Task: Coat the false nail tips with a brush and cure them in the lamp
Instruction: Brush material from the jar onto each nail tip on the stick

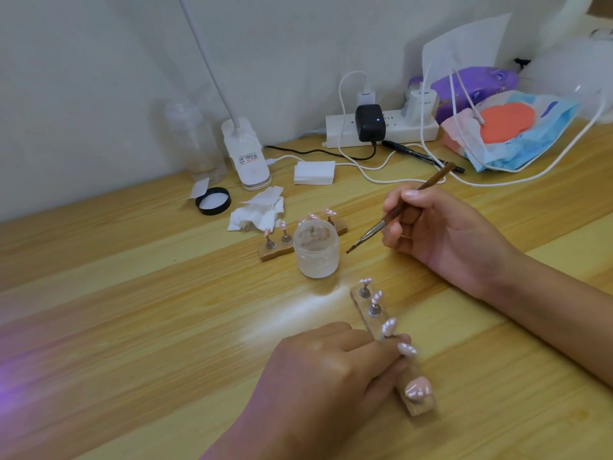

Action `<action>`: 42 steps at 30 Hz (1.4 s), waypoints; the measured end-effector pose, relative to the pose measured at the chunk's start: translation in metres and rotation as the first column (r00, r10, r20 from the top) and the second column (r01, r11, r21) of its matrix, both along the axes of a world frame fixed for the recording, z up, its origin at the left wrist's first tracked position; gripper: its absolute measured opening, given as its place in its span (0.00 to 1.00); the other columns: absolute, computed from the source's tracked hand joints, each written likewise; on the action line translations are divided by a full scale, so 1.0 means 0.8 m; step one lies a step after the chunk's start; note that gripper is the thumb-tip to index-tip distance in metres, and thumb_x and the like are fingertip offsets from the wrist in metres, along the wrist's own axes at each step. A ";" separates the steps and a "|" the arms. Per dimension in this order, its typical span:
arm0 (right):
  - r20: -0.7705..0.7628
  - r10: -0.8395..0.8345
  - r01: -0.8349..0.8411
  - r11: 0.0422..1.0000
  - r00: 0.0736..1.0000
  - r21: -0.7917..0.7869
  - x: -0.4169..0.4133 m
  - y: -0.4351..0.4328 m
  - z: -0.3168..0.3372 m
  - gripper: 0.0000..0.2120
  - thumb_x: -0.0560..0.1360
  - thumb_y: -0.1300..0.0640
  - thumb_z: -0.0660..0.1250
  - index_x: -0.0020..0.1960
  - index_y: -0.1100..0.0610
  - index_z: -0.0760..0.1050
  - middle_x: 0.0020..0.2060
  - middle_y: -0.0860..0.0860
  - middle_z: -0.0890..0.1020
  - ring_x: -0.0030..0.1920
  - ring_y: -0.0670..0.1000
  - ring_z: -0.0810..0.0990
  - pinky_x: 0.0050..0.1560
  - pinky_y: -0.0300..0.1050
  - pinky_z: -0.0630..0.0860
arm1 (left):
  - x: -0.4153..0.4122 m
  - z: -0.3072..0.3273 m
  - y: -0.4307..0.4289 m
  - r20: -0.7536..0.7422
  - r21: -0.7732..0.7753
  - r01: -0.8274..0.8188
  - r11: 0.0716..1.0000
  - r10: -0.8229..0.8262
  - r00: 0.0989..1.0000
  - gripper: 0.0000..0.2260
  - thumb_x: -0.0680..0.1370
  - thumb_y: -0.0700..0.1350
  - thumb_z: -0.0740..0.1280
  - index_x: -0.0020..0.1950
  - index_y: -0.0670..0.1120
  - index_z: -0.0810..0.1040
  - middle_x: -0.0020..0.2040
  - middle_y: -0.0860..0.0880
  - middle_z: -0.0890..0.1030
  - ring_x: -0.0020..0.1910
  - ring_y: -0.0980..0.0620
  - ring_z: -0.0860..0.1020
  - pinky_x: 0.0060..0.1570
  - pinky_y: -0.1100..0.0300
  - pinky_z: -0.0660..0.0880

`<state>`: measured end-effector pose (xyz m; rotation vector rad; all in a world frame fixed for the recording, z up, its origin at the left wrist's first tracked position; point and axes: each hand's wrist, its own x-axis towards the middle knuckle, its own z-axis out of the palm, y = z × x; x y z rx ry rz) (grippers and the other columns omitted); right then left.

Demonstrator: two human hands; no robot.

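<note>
False nail tips [388, 328] stand on a wooden strip [418, 408] gripped by the left hand [318, 370]; the right hand [441, 234] pinches the brush [371, 232] (bristles beside the jar [316, 257]). Fingers this close to the tips could smudge wet coating.

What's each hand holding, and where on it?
Right hand pinches the brush low on its handle. Left hand grips the near stand at its middle.
</note>
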<state>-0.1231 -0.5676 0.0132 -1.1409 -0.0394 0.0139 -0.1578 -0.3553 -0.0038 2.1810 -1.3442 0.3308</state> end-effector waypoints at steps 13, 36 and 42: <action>0.304 -0.164 0.236 0.947 0.938 -0.217 -0.004 0.002 -0.013 0.07 0.75 0.50 0.68 0.46 0.51 0.83 0.40 0.49 0.82 0.40 0.46 0.80 0.44 0.38 0.77 | 0.007 0.004 0.004 -0.358 -0.285 -0.007 0.958 -0.099 0.928 0.09 0.75 0.46 0.67 0.52 0.54 0.85 0.41 0.55 0.83 0.36 0.62 0.77 0.36 0.72 0.72; 0.512 -0.193 0.453 0.768 0.837 -0.452 -0.020 0.016 -0.010 0.07 0.78 0.59 0.61 0.50 0.57 0.78 0.42 0.48 0.81 0.44 0.47 0.79 0.47 0.38 0.75 | 0.042 0.006 0.010 -0.865 -0.471 -0.617 0.630 -0.195 0.462 0.04 0.73 0.56 0.69 0.43 0.57 0.79 0.59 0.61 0.79 0.43 0.51 0.84 0.39 0.63 0.78; 0.579 -0.107 0.469 0.712 0.808 -0.523 -0.023 0.018 -0.010 0.09 0.78 0.58 0.59 0.51 0.56 0.77 0.45 0.48 0.80 0.47 0.48 0.79 0.51 0.38 0.74 | 0.040 0.004 0.009 -0.878 -0.463 -0.597 0.655 -0.248 0.410 0.14 0.71 0.55 0.63 0.51 0.48 0.75 0.54 0.58 0.82 0.50 0.47 0.84 0.48 0.59 0.81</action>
